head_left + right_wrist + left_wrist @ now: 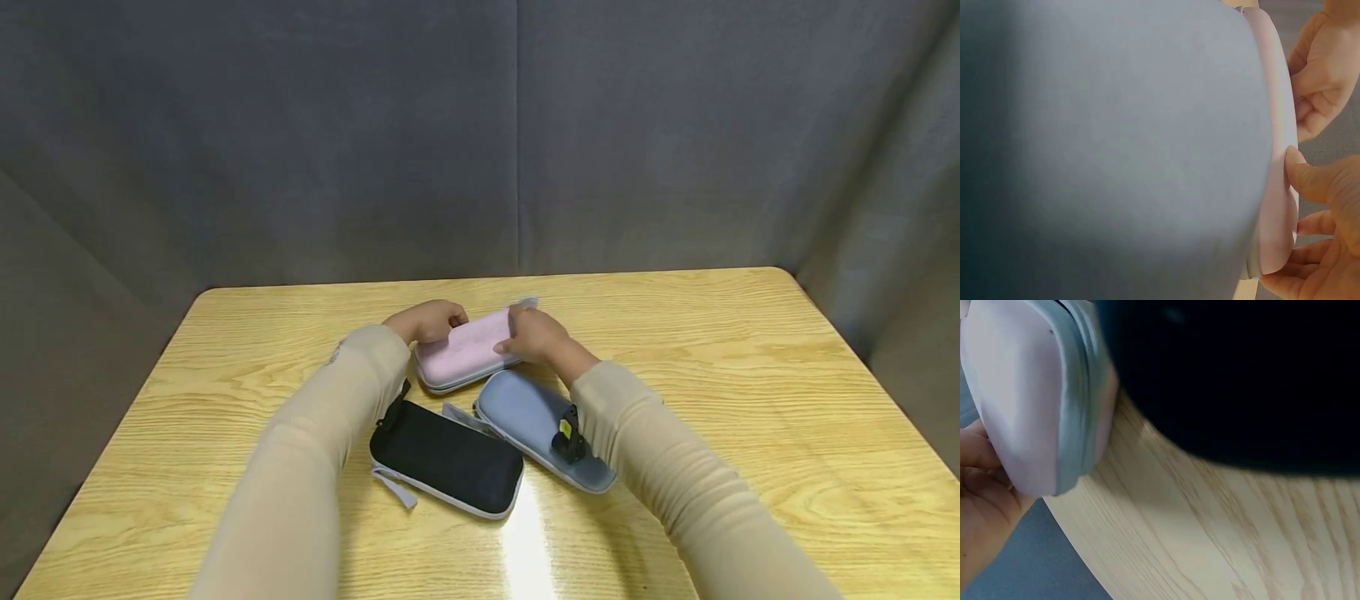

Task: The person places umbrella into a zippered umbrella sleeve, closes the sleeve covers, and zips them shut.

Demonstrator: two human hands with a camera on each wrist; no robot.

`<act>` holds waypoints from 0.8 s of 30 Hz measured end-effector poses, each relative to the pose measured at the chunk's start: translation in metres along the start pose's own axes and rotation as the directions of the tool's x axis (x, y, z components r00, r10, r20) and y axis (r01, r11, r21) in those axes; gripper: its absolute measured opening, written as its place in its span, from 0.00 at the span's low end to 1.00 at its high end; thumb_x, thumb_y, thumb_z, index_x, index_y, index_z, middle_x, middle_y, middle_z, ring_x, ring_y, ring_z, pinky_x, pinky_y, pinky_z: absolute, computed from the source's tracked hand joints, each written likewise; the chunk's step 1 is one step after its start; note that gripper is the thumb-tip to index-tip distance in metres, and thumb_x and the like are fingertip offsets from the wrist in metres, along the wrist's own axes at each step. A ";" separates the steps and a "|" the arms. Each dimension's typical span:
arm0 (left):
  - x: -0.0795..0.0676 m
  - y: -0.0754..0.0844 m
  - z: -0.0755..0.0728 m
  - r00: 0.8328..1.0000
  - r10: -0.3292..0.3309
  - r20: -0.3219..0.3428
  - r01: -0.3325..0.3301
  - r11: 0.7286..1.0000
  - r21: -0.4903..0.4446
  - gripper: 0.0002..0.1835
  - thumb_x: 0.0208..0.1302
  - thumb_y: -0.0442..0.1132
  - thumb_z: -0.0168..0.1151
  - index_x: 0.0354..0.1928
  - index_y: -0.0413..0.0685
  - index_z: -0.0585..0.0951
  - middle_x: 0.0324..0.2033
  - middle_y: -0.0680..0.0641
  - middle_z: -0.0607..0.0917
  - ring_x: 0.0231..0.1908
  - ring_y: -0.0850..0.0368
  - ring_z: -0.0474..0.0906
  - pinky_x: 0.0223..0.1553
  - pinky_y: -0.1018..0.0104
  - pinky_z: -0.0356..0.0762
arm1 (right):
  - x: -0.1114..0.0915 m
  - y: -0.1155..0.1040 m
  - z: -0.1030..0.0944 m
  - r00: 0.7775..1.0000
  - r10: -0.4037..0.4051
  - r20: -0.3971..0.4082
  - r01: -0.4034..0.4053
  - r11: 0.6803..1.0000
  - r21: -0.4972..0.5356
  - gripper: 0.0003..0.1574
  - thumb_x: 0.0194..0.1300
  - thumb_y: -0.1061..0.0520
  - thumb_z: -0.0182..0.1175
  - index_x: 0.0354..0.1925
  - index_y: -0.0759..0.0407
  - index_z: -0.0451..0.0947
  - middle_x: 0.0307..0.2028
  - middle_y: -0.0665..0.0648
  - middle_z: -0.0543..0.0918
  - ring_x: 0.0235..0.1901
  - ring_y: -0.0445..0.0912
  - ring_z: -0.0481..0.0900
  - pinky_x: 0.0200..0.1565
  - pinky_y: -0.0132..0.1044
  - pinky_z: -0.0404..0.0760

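A pink zippered hard case (467,348) with a grey zip band lies at a slant toward the back of the table, a grey strap at its right end. My left hand (429,321) holds its left end from the far side, with curled fingers. Around the right end my right hand (537,335) grips, thumb on the pink face (1278,225) and fingers along the far edge. In the left wrist view the case (1019,394) shows its zip side; some of the fingers are hidden behind it.
Nearer me lie a black case (450,458) with a grey strap (395,487) and a blue-grey case (517,404), close together. My right forearm passes over the blue-grey one. The wooden table (750,400) ends at a grey curtain (360,142).
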State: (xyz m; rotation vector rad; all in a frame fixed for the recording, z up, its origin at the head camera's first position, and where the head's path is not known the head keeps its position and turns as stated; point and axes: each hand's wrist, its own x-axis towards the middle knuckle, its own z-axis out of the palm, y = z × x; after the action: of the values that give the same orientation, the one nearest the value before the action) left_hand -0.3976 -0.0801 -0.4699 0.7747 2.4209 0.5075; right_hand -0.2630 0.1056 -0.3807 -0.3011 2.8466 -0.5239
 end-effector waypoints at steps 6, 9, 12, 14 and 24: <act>-0.010 0.020 -0.005 1.000 0.009 -0.004 -0.009 1.000 -0.001 0.25 0.50 0.19 0.42 0.44 0.50 0.76 0.42 0.50 0.76 0.44 0.56 0.69 0.46 0.63 0.66 | -0.001 -0.001 0.001 1.000 -0.006 -0.003 0.006 1.000 0.000 0.25 0.53 0.46 0.60 0.39 0.65 0.67 0.30 0.58 0.74 0.32 0.50 0.71 0.37 0.42 0.69; -0.034 0.049 -0.011 0.999 -0.040 -0.001 0.040 0.999 -0.015 0.24 0.52 0.19 0.41 0.45 0.48 0.76 0.43 0.48 0.75 0.45 0.55 0.69 0.46 0.61 0.66 | -0.002 -0.001 0.001 1.000 -0.002 -0.002 0.002 1.000 0.001 0.27 0.53 0.46 0.59 0.41 0.65 0.67 0.30 0.58 0.74 0.32 0.50 0.70 0.37 0.41 0.69; -0.064 0.080 -0.018 0.996 -0.091 -0.003 0.091 0.995 -0.047 0.23 0.54 0.19 0.38 0.49 0.43 0.73 0.47 0.44 0.73 0.49 0.52 0.67 0.50 0.60 0.63 | -0.002 -0.002 0.001 1.000 0.006 -0.001 -0.006 1.000 0.000 0.27 0.53 0.46 0.59 0.41 0.65 0.67 0.30 0.58 0.74 0.32 0.49 0.70 0.37 0.41 0.69; -0.073 0.089 -0.019 0.996 -0.083 -0.011 0.082 0.995 -0.057 0.24 0.55 0.19 0.37 0.51 0.42 0.71 0.49 0.43 0.72 0.51 0.51 0.65 0.51 0.61 0.62 | -0.002 -0.002 0.001 1.000 0.003 0.000 -0.003 1.000 -0.002 0.26 0.53 0.46 0.59 0.40 0.65 0.68 0.30 0.58 0.74 0.32 0.49 0.70 0.37 0.42 0.69; -0.077 0.095 -0.021 0.998 -0.060 -0.024 0.058 0.994 -0.091 0.31 0.50 0.16 0.36 0.55 0.48 0.68 0.54 0.46 0.69 0.57 0.52 0.58 0.56 0.60 0.54 | -0.004 -0.005 0.001 1.000 -0.006 0.009 0.006 1.000 -0.008 0.39 0.54 0.46 0.59 0.55 0.69 0.61 0.43 0.64 0.74 0.45 0.53 0.71 0.47 0.44 0.67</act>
State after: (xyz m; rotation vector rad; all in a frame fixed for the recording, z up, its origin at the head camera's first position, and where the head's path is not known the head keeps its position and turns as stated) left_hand -0.3172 -0.0588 -0.3773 0.6601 2.4196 0.6026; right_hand -0.2581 0.1017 -0.3794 -0.3130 2.8410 -0.5118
